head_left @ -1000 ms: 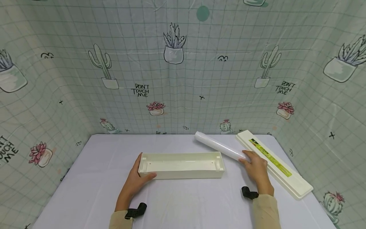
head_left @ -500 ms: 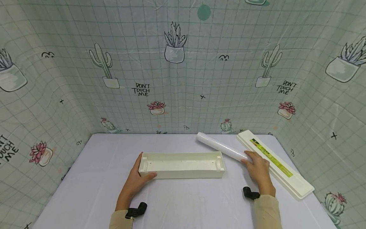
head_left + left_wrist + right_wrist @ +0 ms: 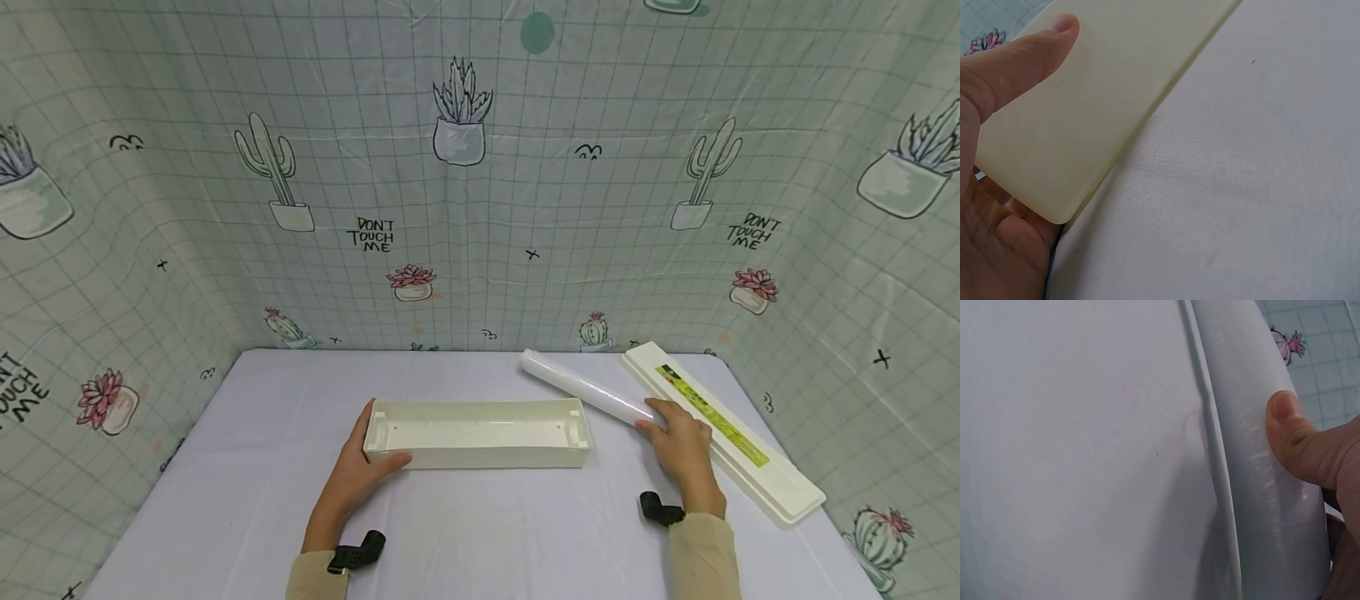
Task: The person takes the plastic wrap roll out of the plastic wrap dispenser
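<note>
A long cream open-topped box (image 3: 480,457) sits on the table in the head view. My left hand (image 3: 362,468) grips its left end, the thumb on the front wall and the other fingers round the end. In the left wrist view the thumb lies on the box's smooth outer wall (image 3: 1091,106). Behind and right of the box, a white film-like roll (image 3: 581,387) lies slanted. My right hand (image 3: 681,447) holds its near end. The right wrist view has the thumb pressed on the glossy roll (image 3: 1266,462); the fingers beneath are mostly hidden.
A long cream lid (image 3: 772,483) with a yellow-green label (image 3: 712,415) lies slanted along the table's right side, close to my right hand. White cloth covers the table (image 3: 495,533). A cactus-print curtain (image 3: 480,208) stands behind and at both sides.
The roll and my right hand have shifted slightly right and toward me. My left hand and the box have stayed in place.
</note>
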### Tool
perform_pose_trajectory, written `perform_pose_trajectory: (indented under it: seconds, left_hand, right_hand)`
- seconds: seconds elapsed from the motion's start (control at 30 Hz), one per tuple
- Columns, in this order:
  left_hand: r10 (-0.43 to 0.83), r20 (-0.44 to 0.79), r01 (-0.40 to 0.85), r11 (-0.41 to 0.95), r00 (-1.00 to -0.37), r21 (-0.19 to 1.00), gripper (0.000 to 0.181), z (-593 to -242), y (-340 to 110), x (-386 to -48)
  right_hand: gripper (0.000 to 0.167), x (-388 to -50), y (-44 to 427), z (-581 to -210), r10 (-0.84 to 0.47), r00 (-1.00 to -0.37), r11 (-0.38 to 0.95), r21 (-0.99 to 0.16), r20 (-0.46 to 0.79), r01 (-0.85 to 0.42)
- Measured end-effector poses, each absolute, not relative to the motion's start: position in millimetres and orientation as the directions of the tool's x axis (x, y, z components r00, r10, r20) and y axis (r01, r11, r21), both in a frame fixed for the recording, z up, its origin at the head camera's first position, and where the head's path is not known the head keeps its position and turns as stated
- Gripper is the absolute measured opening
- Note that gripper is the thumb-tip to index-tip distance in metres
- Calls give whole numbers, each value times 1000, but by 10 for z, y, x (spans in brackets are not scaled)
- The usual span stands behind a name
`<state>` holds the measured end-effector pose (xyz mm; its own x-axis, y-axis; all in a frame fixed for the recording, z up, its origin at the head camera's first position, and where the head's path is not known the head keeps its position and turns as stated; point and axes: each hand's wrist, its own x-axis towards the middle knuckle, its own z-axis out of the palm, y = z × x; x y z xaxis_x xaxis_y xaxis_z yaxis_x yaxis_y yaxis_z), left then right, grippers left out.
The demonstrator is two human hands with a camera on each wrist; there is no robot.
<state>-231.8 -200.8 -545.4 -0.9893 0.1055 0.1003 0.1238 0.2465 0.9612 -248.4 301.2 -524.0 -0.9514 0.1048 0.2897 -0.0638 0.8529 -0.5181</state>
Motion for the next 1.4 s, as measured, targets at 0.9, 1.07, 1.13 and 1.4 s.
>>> perform_pose_trajectory:
  seconds: [0.9,1.07,1.13,1.4]
  left_hand:
    - [107,96,122,277,-990,953,111,-5429,-1990,-2298]
    - [106,94,120,280,-990,953,111,-5425,-1989,-2286]
    - [104,90,116,280,-990,953,111,-5424,-1989,-2282]
    - [88,77,101,313,-993,944,112,-5414,-1983,-2277]
  right_hand:
    - [48,-2482,3055,-5288,126,-955,847,-530,267,-36]
    - [49,-2492,3067,-5299,122,-957,848,-529,264,-38]
    - [49,-2496,3069,-5302,122,-955,848,-529,269,-41]
    - [49,-2504,3063,-5291,124,-958,849,-527,259,-33]
